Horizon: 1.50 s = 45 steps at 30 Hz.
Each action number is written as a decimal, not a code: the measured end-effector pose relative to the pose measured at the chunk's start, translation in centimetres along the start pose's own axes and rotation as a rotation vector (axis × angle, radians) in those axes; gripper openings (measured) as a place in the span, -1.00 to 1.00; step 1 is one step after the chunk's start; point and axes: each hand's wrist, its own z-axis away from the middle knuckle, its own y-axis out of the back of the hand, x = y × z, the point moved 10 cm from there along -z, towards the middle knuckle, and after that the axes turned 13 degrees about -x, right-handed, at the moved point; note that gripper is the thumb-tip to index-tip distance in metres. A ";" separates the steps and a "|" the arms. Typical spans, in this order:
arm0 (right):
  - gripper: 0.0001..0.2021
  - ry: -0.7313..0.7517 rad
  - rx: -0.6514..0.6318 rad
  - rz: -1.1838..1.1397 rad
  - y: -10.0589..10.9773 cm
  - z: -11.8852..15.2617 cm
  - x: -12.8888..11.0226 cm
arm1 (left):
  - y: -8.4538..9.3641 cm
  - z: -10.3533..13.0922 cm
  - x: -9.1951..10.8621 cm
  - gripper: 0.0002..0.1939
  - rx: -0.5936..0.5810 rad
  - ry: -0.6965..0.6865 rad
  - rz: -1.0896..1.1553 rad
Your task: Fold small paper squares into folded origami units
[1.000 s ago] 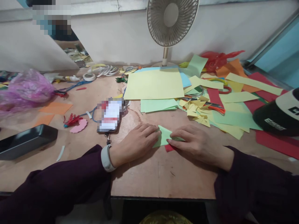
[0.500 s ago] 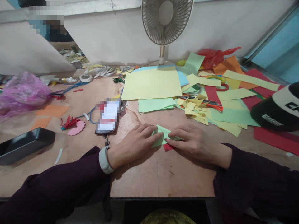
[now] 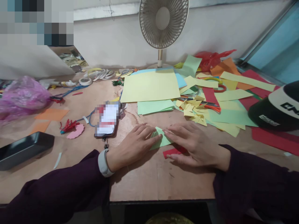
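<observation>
A small light green paper (image 3: 163, 141) lies on the wooden table between my two hands. My left hand (image 3: 137, 141) rests on its left part, fingers spread and pressing it flat. My right hand (image 3: 187, 143) touches its upper right part with the fingertips, the thumb held apart lower down. Under my right palm and thumb a red strip (image 3: 172, 152) sticks out, partly hidden by the hand. Neither hand is closed around anything.
A phone (image 3: 107, 119) lies left of my hands, a black case (image 3: 28, 149) farther left. Yellow sheets (image 3: 151, 85), folded yellow pieces (image 3: 192, 109) and scissors (image 3: 212, 107) lie behind. A dark cup (image 3: 275, 109) stands right, a fan (image 3: 163, 18) at the back.
My right hand has shifted a little on the green paper, its index finger reaching farther left and its thumb moving apart from the fingers. More of the red strip shows.
</observation>
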 end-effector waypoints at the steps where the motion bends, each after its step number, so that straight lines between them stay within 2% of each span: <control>1: -0.37 -0.016 -0.039 0.000 -0.5 -0.1 0.1 | 0.0 0.0 0.0 -0.71 -0.004 -0.004 0.000; 5: -0.20 -0.079 -0.174 0.023 -2.5 0.0 0.4 | -0.2 -0.2 0.0 -0.71 -0.025 -0.013 0.006; 13: -0.14 -0.111 -0.260 0.042 -3.5 0.2 0.6 | 0.0 -0.1 0.0 -0.72 -0.015 -0.022 0.027; 19: -0.07 -0.183 -0.317 0.050 -3.7 1.7 1.7 | 0.1 -0.1 0.0 -0.74 0.009 -0.022 0.035; 27: -0.12 -0.152 -0.324 0.174 -2.9 3.9 2.1 | -0.2 -0.1 0.0 -0.74 -0.004 -0.028 0.058; 37: -0.25 -0.115 -0.375 0.108 -3.3 0.9 2.6 | -0.4 0.0 -0.1 -0.70 0.009 -0.048 0.079; 45: -0.30 -0.085 -0.362 0.177 -3.2 -1.8 2.4 | -0.5 0.0 -0.2 -0.69 0.004 -0.041 0.081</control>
